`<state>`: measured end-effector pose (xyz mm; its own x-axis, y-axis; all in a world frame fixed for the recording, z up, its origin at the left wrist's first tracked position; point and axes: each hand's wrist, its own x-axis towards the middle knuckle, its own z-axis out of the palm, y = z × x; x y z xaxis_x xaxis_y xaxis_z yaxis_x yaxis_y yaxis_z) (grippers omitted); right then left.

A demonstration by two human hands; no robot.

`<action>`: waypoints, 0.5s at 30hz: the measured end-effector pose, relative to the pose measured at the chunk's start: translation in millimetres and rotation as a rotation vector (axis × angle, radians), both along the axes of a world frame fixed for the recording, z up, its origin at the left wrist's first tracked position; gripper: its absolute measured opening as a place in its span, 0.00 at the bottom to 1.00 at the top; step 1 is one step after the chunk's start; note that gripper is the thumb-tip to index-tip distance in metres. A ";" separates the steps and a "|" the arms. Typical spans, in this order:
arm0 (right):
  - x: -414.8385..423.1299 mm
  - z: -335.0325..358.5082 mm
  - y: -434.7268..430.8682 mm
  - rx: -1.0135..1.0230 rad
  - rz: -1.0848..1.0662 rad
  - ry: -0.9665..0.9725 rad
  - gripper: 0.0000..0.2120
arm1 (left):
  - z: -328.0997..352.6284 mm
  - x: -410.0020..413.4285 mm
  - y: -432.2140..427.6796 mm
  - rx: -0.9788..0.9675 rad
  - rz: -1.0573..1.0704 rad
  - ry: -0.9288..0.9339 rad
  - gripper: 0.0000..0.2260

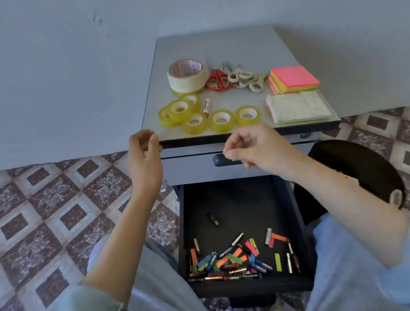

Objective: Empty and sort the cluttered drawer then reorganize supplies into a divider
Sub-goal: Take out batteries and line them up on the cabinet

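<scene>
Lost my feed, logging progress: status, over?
Left hand and right hand raised, fingers curled, contents unclear. Open black drawer holds batteries and coloured paper tabs. Yellow tape rolls, scissors, neon sticky notes on grey cabinet top. Nothing blocking.

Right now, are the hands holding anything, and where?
Nothing I can see. The left hand looks empty; the right hand pinches its fingertips together, anything between them too tiny to tell.

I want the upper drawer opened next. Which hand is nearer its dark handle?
Right. The right hand hangs directly in front of the handle, fingertips overlapping it; the left hand is off to its left, at the front corner of the cabinet top.
</scene>
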<state>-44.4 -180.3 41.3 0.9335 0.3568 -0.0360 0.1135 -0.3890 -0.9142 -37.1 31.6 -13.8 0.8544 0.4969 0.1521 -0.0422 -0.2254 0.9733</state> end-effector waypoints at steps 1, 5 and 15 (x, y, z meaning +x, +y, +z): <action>-9.5 -18.7 -4.4 -0.022 0.004 0.054 0.10 | -10.3 -13.7 -5.1 -0.037 -0.003 -0.012 0.07; -29.3 -102.9 -19.2 -0.146 -0.082 0.229 0.09 | -69.1 -56.5 -26.2 0.072 -0.158 0.186 0.05; -55.1 -242.6 -62.0 -0.525 -0.369 0.497 0.11 | -162.9 -56.5 -31.9 0.574 -0.587 0.744 0.08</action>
